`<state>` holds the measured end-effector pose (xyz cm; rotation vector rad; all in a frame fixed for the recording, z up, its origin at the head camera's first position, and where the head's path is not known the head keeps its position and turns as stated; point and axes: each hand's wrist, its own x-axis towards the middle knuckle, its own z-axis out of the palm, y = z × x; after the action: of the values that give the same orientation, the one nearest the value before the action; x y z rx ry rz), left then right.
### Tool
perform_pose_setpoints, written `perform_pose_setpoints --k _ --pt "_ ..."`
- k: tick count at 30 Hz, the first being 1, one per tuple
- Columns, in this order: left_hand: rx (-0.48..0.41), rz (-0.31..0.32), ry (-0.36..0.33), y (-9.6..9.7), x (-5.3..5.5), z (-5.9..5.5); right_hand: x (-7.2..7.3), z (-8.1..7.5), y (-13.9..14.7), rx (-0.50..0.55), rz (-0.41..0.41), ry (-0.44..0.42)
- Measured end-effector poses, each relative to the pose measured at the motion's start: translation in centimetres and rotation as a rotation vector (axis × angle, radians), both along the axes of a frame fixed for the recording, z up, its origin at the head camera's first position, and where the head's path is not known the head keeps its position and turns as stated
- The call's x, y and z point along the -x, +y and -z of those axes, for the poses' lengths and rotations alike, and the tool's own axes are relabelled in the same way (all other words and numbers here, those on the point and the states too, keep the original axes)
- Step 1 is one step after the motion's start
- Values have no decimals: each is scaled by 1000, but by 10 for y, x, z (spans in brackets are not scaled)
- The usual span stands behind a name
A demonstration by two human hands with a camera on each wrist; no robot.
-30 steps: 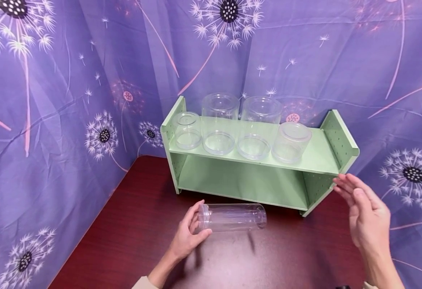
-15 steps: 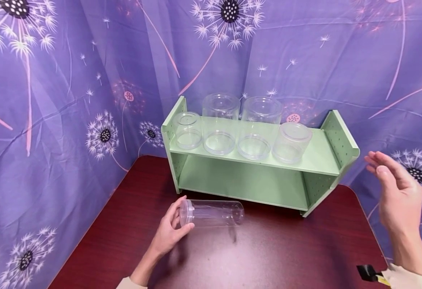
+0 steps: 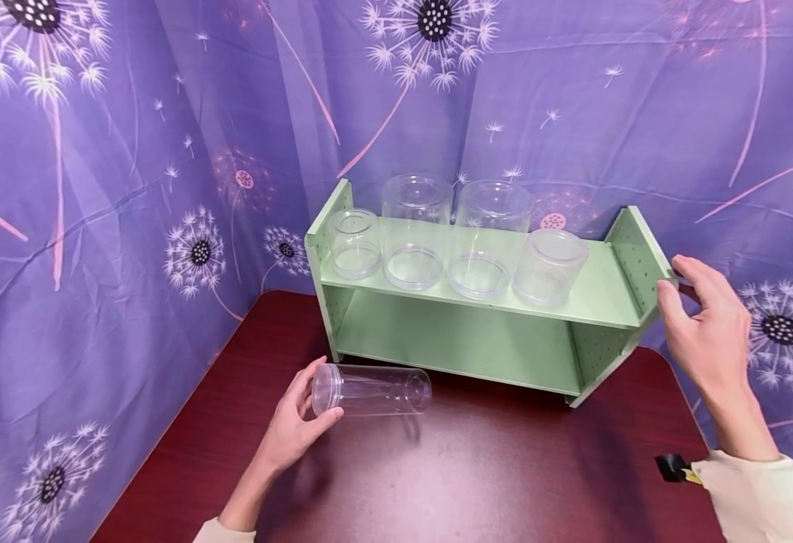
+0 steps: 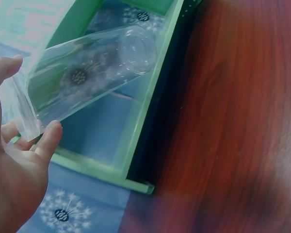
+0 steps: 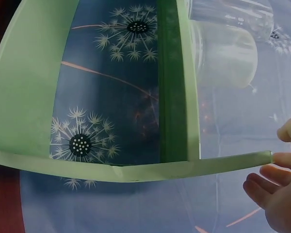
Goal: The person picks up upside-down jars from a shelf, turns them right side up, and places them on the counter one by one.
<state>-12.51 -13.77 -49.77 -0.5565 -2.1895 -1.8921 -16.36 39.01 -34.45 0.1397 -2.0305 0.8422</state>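
Observation:
My left hand [image 3: 291, 426] holds a clear plastic jar [image 3: 383, 391] by its wider, ridged end. The jar lies sideways in the air above the table, in front of the green shelf [image 3: 457, 332]; it looks see-through with nothing inside. In the left wrist view, thumb and fingers pinch the rim of the jar [image 4: 87, 73]. My right hand [image 3: 711, 335] is at the upper front corner of the shelf's right side panel [image 3: 641, 268]. Thumb and fingers are spread about that corner in the right wrist view; whether they touch the panel [image 5: 233, 162] is hard to tell.
Several clear containers stand on the top shelf: a small one [image 3: 356, 245] at left, two tall ones [image 3: 415, 234] and a short one [image 3: 551, 268]. Below is the dark red table [image 3: 451, 483]. Purple dandelion-print cloth [image 3: 234, 90] hangs behind and at the sides.
My left hand has carried the jar leftward and slightly up, away from the middle of the table. My right hand swung out right, then came back to the shelf's right panel.

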Motion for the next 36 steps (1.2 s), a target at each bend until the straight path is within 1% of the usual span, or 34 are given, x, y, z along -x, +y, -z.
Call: perform_pose_setpoints --k 3,6,12,15,22,28,36 --pt "24 -10 15 -6 1 -4 5 1 2 -25 6 12" --pt "69 -35 20 -13 1 -9 9 3 7 -51 14 13" --pt "213 -97 3 -29 0 -20 13 7 12 -71 34 17" --pt "286 -125 11 -36 1 -25 13 7 11 -71 29 41" --pt "425 -184 35 -50 4 -39 14 5 2 -62 25 97" --pt "539 -219 78 -61 8 -59 21 12 4 -62 27 108" --pt "638 -216 148 -68 13 -93 24 17 6 -79 24 104"
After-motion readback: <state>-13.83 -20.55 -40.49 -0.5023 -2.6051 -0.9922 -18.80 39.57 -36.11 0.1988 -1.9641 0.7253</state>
